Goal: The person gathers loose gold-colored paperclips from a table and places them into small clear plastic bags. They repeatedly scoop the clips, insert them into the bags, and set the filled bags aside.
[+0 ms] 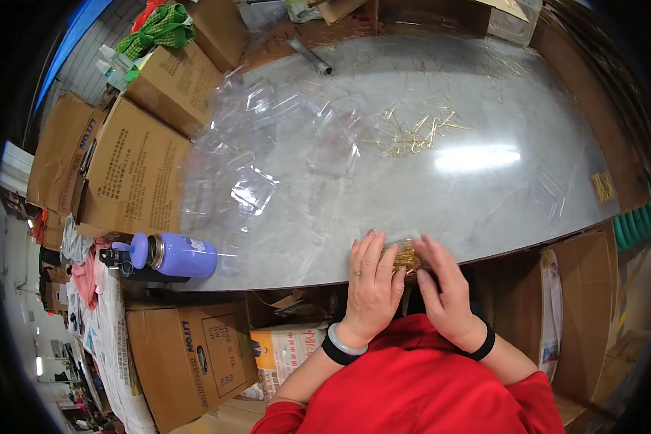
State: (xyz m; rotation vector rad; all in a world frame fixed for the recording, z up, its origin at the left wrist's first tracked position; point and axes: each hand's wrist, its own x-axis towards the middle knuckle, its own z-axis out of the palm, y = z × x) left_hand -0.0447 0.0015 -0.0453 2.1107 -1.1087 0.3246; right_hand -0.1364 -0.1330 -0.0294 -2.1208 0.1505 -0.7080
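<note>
I see the left hand, fingers slightly fanned, and the right hand, thumb apart from blurred fingers, flanking the golden wire bundle on the tabletop, lower centre. Probably evening it up; next calls for gentle, level pressure.

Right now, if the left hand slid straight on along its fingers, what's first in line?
After bare tabletop, the left hand would probably meet the loose gold-coloured wire pieces; fisheye bend and unclear hand height leave the exact line uncertain.
</note>
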